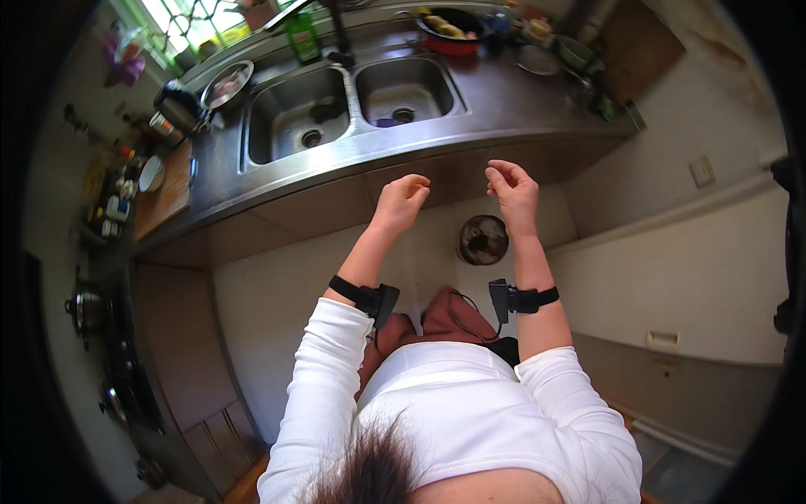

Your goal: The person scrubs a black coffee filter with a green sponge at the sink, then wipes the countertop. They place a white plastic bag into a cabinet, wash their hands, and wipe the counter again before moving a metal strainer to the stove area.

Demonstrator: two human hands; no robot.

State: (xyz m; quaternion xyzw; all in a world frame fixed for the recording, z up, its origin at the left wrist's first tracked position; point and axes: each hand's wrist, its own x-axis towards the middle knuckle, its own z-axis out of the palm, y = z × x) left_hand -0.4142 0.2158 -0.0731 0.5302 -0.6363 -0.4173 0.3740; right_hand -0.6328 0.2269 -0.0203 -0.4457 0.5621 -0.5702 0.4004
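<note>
My left hand (403, 198) hangs in the air in front of the counter's edge, its fingers loosely curled and a small gap at the thumb. To its right, my right hand (515, 192) is raised in much the same way, with the index finger and thumb slightly apart. Neither hand holds or touches anything that I can see. Beyond them lies a stainless steel double sink, its left basin (283, 129) larger than its right basin (403, 85). A small purple item (385, 123) rests by the right drain. A round bin (483, 240) stands on the floor below my right hand.
A metal bowl with food (228, 85), an electric kettle (178, 104) and a wooden cutting board (167, 195) are at the left. Behind the sink stands a green bottle (302, 39). A red-and-black basin (450, 43) is at the back right. White cabinetry (680, 271) borders my right.
</note>
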